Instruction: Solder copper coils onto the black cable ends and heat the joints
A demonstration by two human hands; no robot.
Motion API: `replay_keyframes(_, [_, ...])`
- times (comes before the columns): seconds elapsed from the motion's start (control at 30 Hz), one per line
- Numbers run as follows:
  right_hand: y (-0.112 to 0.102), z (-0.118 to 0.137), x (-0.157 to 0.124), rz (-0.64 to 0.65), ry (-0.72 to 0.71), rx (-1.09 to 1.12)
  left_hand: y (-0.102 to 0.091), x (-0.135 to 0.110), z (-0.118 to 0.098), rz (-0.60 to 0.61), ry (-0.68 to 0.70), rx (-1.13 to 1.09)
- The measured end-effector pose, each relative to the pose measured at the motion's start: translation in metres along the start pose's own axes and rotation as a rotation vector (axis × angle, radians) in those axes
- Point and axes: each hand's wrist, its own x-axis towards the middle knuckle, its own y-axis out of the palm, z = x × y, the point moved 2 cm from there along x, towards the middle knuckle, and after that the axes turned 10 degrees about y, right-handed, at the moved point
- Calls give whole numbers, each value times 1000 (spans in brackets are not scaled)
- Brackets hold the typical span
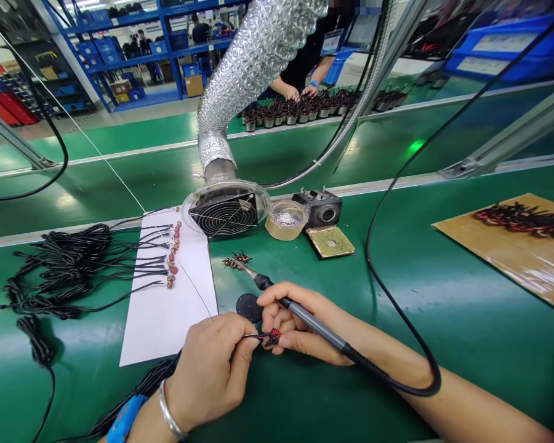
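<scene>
Workshop bench, green mat (443, 277); blue racking behind, and another person's hands at a row of small parts across the far belt.

Left hand (212, 369): fingers closed in a pinch on a thin black wire that ran rightward to a small red-and-black coil (274, 336). Silver bangle and blue strap at the wrist.

Right hand (295, 326): curled shut around a soldering iron (305, 317), held like a pen, its lower fingers also touching the coil. The cable trailed off behind the wrist in a loop toward the right.

Coil: lay between the two hands, touching the fingertips of both, just under the right palm.

Iron, long axis: ran from the right wrist up and away to the left, tip (240, 264) pointing beyond both hands at a small cluster of coils (235, 259) on the mat. The tip stood well apart from the held coil, which sat back near the grip, on the near side of the shaft.

Ahead of the hands: fume fan (226, 212) on a foil duct, a clear pot (286, 219), a brass pad (330, 241).

Left of the left hand: white sheet (166, 307) carrying a row of wired coils, black leads (74, 264) bundled beyond it.

Far right: board (512, 246) with more coils.
</scene>
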Motion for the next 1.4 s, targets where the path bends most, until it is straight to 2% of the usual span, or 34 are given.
replay_keyframes(0.27, [5, 3, 2, 43, 14, 48, 2, -1, -1, 13, -38, -66])
replay_keyframes(0.37, [5, 5, 0, 31, 33, 2, 2, 0, -2, -9, -16, -52])
replay_keyframes(0.5, [3, 6, 0, -8, -20, -82, 4, -1, -2, -1, -5, -24])
replay_keyframes(0.77, [16, 0, 4, 4, 57, 39, 9, -1, 0, 57, -23, -52])
replay_keyframes(0.9, [16, -7, 4, 3, 21, 89, 9, -1, 0, 62, -23, -55])
replay_keyframes(1.03, [14, -9, 5, -35, -23, 34, 7, -2, 1, 55, -28, -75])
replay_keyframes(1.1, [14, -6, 5, -60, -37, 2, 8, -1, 1, 57, -90, -144])
replay_keyframes(1.27, [17, 1, 4, -79, -41, -25, 13, 0, 2, 88, -402, -431])
replay_keyframes(1.4, [19, -8, 4, -118, -31, 0, 18, 1, 3, 86, -476, -547])
